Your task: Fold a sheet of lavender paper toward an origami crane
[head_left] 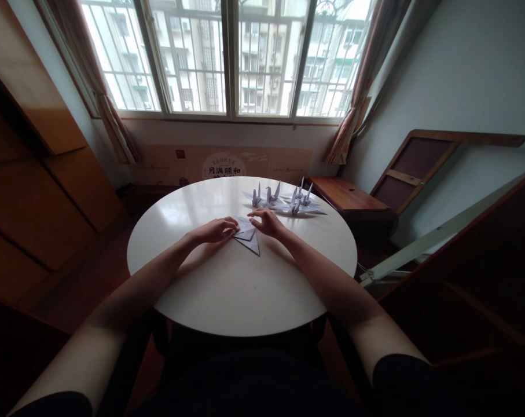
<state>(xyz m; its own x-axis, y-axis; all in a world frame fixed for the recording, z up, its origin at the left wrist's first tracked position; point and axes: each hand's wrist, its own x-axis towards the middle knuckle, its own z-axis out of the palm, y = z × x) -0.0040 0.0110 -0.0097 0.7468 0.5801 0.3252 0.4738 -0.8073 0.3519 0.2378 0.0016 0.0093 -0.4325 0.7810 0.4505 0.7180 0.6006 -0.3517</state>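
A partly folded sheet of whitish paper (247, 236) lies on the round white table (227, 289), one pointed corner aimed toward me. At its left edge, my left hand (221, 229) is closed, thumb and fingers pinching the paper. My right hand (265, 222) is at the upper right of the paper, its fingers bent and the index finger reaching left; whether it grips the paper I cannot make out. Just behind my right hand stand several folded paper cranes (272, 196) with raised necks and tails.
Behind the table a long printed cardboard box (288, 159) leans under the barred window (266, 63). A wooden stool-like piece (347, 194) stands at the right back. Wooden cabinets (62, 191) line the left side, and a dark slanted panel (474, 278) is at the right.
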